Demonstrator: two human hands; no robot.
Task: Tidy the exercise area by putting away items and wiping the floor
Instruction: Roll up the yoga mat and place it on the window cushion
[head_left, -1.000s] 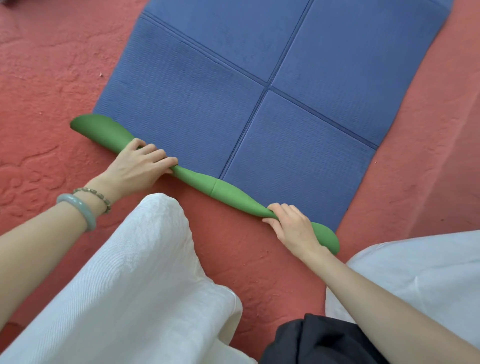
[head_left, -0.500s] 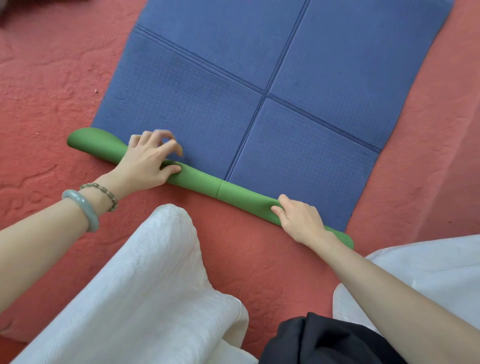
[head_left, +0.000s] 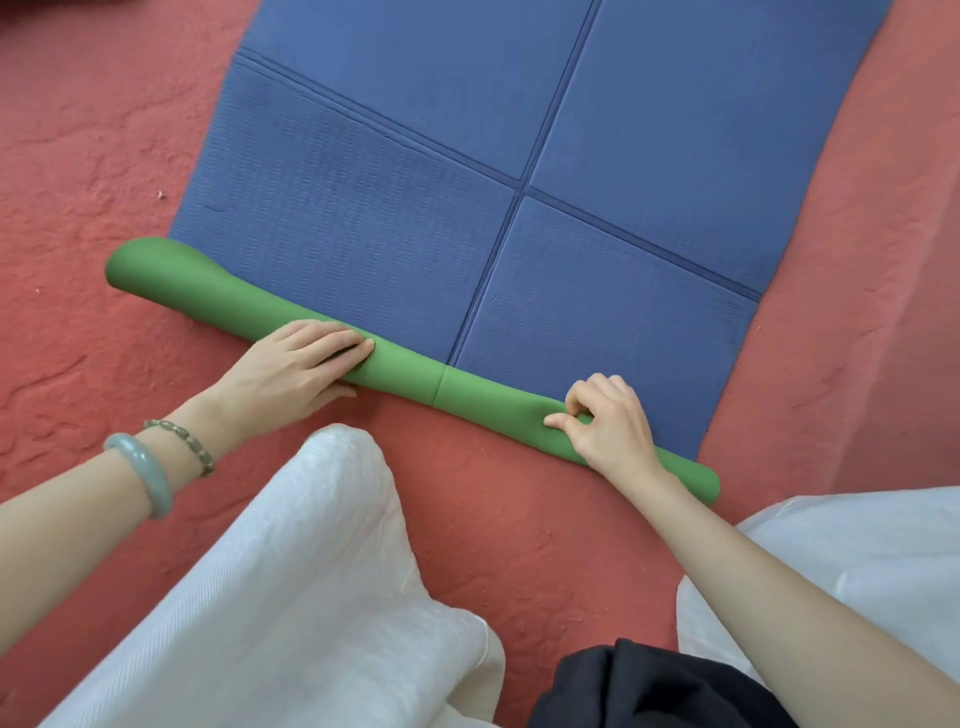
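We find no readable text, label, brand, number or sign anywhere on the things we can see in this view.

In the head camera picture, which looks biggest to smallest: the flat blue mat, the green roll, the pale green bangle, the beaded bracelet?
1. Flat blue foam mat.
2. Long green roll of mat.
3. Pale green smooth bangle and thin beaded bracelet: about alike across, bangle thicker, so too close to rank.
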